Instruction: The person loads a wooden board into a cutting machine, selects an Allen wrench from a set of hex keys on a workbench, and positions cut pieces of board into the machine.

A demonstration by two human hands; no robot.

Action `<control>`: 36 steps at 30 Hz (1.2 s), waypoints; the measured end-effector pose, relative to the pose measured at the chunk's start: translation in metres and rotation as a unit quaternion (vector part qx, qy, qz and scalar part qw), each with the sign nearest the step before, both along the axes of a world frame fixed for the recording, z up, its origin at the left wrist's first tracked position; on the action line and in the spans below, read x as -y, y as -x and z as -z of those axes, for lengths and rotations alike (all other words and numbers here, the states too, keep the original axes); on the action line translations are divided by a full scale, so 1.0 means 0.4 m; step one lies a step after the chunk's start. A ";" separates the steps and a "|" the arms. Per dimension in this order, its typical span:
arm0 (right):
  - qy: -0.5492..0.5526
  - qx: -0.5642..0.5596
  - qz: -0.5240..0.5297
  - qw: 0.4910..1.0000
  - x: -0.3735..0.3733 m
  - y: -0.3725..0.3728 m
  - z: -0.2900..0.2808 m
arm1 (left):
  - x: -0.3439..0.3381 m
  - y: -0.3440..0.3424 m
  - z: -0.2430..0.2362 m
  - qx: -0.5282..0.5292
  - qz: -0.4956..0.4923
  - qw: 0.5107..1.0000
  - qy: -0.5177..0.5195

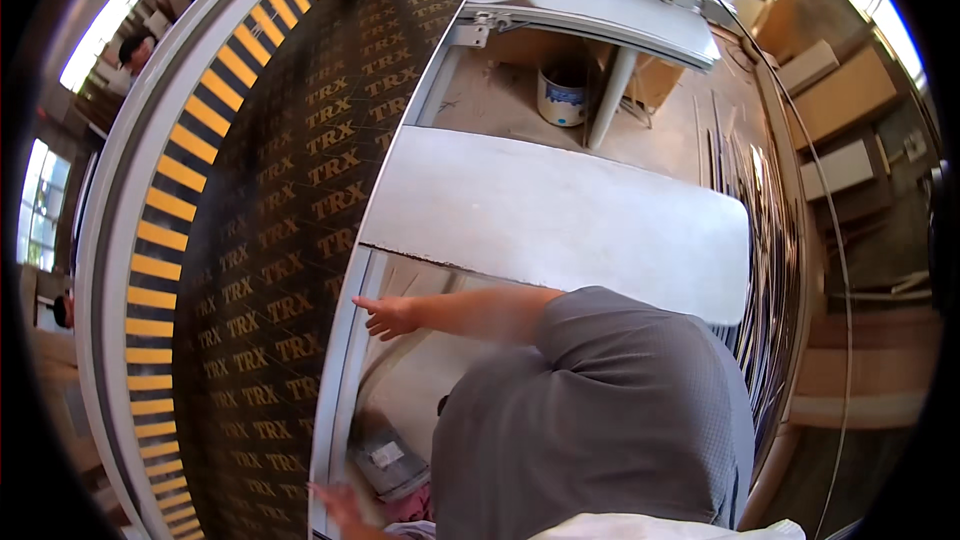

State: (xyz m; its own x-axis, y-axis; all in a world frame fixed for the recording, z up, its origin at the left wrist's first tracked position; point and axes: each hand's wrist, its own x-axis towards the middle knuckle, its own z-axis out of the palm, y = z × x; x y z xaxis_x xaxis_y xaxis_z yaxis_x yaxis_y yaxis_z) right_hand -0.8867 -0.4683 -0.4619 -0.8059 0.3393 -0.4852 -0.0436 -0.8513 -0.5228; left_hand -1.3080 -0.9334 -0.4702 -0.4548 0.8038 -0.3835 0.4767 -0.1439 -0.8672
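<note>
Beyond my spread right hand (392,316), the dark board (280,230) I'm seemingly reaching toward calls for steady contact; my left hand (342,507) is too blurred to read.

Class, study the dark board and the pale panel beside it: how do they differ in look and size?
Colour: the dark board is nearly black, while the pale panel is whitish grey.
Surface: the board carries repeated gold lettering; the panel looks plain.
Size: the board runs much longer than the panel.
Shared: both present broad, flat surfaces.
</note>
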 end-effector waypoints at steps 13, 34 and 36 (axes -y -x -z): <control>-0.055 0.180 0.396 0.899 0.048 0.345 0.130 | -0.143 0.125 0.418 0.629 -0.263 0.067 -0.729; -0.016 0.167 0.381 0.909 0.126 0.503 0.127 | -0.170 0.275 0.468 0.626 -0.307 0.169 -0.696; 0.011 0.137 0.374 0.917 0.126 0.518 0.124 | -0.136 0.318 0.506 0.674 -0.234 0.177 -0.678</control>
State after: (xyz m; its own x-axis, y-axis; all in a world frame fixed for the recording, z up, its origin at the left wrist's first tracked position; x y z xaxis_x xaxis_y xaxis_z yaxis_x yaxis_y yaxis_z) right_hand -1.0941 -0.5185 -0.5116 -0.1985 0.7353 -0.6480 -0.4894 -0.6472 -0.5845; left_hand -1.4353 -0.8789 -0.6728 -0.8231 0.5679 0.0038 0.0668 0.0901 0.9937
